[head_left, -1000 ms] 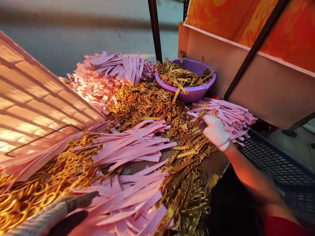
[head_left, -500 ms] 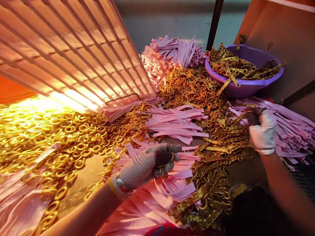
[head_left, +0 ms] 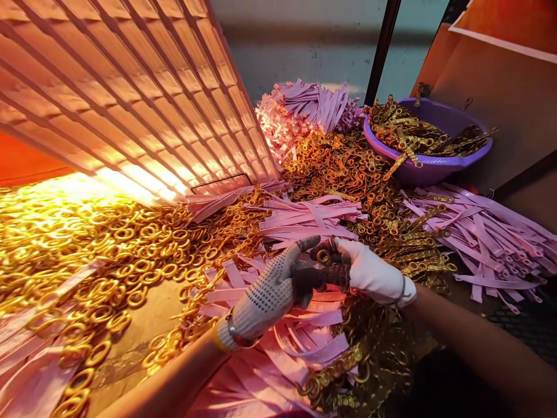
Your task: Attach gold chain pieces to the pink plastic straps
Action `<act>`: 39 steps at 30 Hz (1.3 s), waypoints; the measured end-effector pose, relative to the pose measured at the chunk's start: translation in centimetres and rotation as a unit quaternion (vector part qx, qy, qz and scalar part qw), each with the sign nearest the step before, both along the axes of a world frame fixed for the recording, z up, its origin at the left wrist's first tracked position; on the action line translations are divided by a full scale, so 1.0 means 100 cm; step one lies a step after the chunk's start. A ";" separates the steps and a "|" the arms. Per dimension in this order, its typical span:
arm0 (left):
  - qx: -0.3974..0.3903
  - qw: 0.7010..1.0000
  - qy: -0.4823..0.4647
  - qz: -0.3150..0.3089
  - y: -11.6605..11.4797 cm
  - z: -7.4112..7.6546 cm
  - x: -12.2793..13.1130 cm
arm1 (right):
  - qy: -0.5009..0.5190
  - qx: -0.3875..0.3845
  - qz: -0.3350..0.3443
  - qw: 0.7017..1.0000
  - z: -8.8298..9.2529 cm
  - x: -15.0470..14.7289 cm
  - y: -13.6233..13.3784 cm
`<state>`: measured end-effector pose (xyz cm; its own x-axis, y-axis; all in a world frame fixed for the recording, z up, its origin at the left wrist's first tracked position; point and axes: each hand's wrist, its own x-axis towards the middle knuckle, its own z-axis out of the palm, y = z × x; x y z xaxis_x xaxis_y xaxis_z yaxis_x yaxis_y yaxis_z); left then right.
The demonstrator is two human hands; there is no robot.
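Note:
My left hand (head_left: 272,290), in a dotted knit glove with dark fingertips, is closed at the centre, over pink strips (head_left: 304,331). Fingers to fingers with it is my right hand (head_left: 369,270), in a white glove with dark fingertips, also closed. A small gold ring (head_left: 323,256) shows between the fingertips of the two hands, by the right fingers. Whatever else the left fingers hold is hidden. Twisted gold pieces (head_left: 374,360) lie just below the right hand.
Gold rings (head_left: 143,249) cover the left side, beneath a slatted panel (head_left: 174,104). A purple basin (head_left: 439,165) of gold pieces stands at the back right. Pink strips (head_left: 491,232) lie right, more (head_left: 322,104) at the back.
My right hand has moved left from the gold pieces and pink strips at the right to meet my left hand. The left hand has stayed near the centre.

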<state>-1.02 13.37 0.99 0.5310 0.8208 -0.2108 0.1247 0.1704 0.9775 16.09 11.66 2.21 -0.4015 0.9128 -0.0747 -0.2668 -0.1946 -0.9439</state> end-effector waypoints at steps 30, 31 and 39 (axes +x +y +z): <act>-0.206 0.974 -0.080 -0.059 -0.006 0.000 0.005 | -0.352 0.290 -0.060 0.888 0.003 0.039 -0.015; -0.205 0.974 -0.081 -0.059 -0.006 -0.002 0.005 | -0.347 0.295 -0.040 0.889 0.002 0.040 -0.013; -0.109 0.990 -0.007 -0.088 -0.007 -0.006 0.007 | -0.469 0.377 0.013 0.799 -0.018 0.032 -0.014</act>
<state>-0.29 12.64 0.40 0.6659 0.6510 -0.3644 0.1578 0.3544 0.9217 19.32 10.27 0.44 -0.5120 0.8322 0.2129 0.6210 0.5298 -0.5776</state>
